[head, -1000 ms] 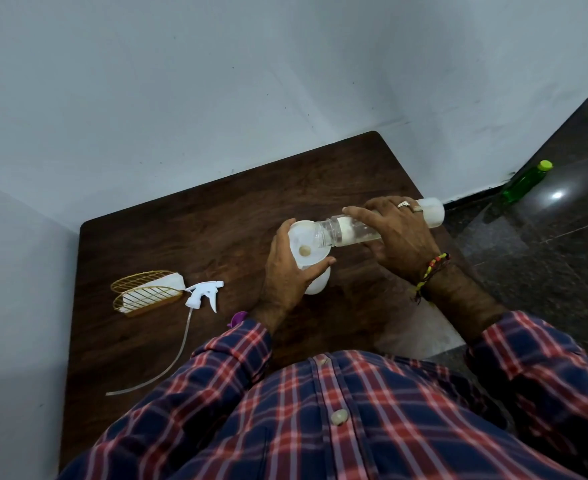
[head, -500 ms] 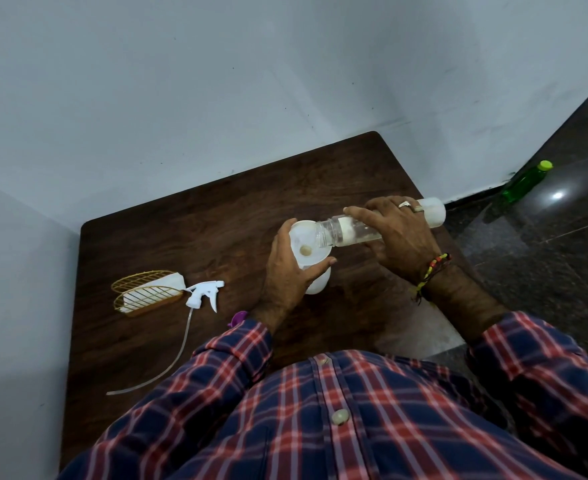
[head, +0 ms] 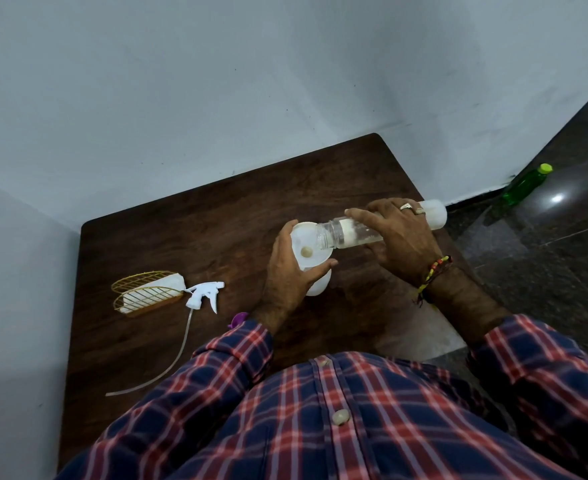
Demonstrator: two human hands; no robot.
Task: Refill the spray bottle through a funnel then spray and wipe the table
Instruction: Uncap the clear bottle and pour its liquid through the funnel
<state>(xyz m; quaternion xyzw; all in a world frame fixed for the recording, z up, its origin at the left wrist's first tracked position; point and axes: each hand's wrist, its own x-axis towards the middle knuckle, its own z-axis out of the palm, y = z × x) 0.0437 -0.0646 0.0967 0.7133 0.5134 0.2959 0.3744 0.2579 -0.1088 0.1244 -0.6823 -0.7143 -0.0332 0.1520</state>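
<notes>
A white funnel (head: 305, 244) sits in the neck of a white spray bottle (head: 320, 289) standing on the dark wooden table (head: 199, 237). My left hand (head: 287, 275) grips the funnel and the bottle's top. My right hand (head: 394, 237) holds a clear plastic bottle (head: 337, 233) tipped nearly flat, its open mouth over the funnel's bowl. The white spray trigger head (head: 204, 294) with its long dip tube (head: 167, 368) lies on the table to the left, apart from the bottle.
A gold wire holder (head: 140, 292) with a white cloth in it lies at the table's left. A small purple thing (head: 238, 318) peeks out by my left sleeve. A green bottle (head: 524, 185) stands on the dark floor at right. Walls close the table's back and left.
</notes>
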